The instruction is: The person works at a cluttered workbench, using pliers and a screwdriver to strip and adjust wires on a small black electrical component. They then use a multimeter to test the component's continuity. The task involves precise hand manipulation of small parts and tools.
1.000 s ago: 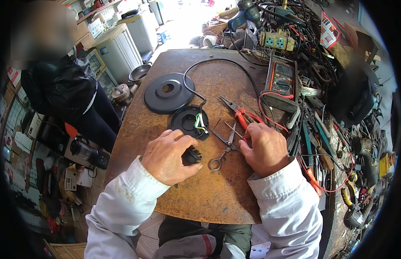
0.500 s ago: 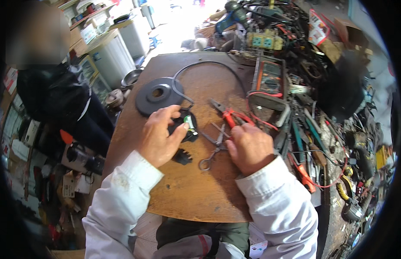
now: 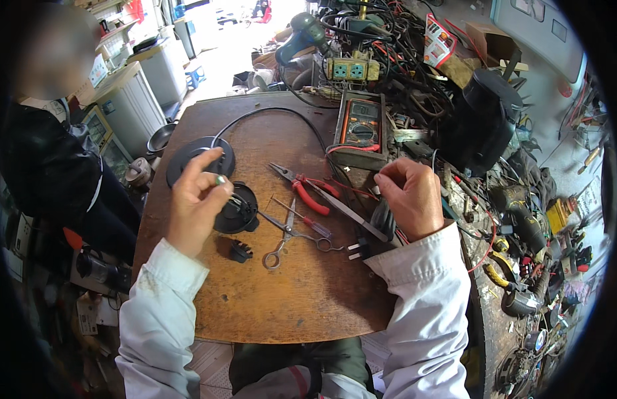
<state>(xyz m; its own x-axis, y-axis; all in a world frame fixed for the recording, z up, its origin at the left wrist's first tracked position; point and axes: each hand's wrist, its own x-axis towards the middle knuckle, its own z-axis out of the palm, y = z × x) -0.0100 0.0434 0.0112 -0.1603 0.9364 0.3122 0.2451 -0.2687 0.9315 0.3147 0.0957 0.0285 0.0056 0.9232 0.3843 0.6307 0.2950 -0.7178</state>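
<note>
My left hand [image 3: 201, 203] pinches the cable's wire end [image 3: 221, 179], with a green wire showing, above the open black base [image 3: 235, 219]. A round black cover [image 3: 189, 159] lies behind it, a small toothed black part [image 3: 239, 251] in front. My right hand [image 3: 409, 196] is closed in a pinch beside a grey coiled cord [image 3: 383, 214]; what it holds, if anything, is unclear. Between my hands lie red-handled pliers [image 3: 308, 193], scissors [image 3: 288, 233], a thin screwdriver [image 3: 316, 227] and a long metal tool [image 3: 355, 216]. A black plug [image 3: 359, 251] is by my right wrist.
A multimeter [image 3: 360, 126] sits at the back right of the worn wooden table [image 3: 288, 299]. A heap of tools and cables [image 3: 415, 60], with a black appliance [image 3: 475, 126], crowds the right. A person [image 3: 56, 166] in a dark jacket stands at the left, beside a white appliance [image 3: 135, 96].
My left hand has left the toothed part, moved forward and lifted the wire. My right hand has moved right and up, off the red-handled tools. The view has shifted.
</note>
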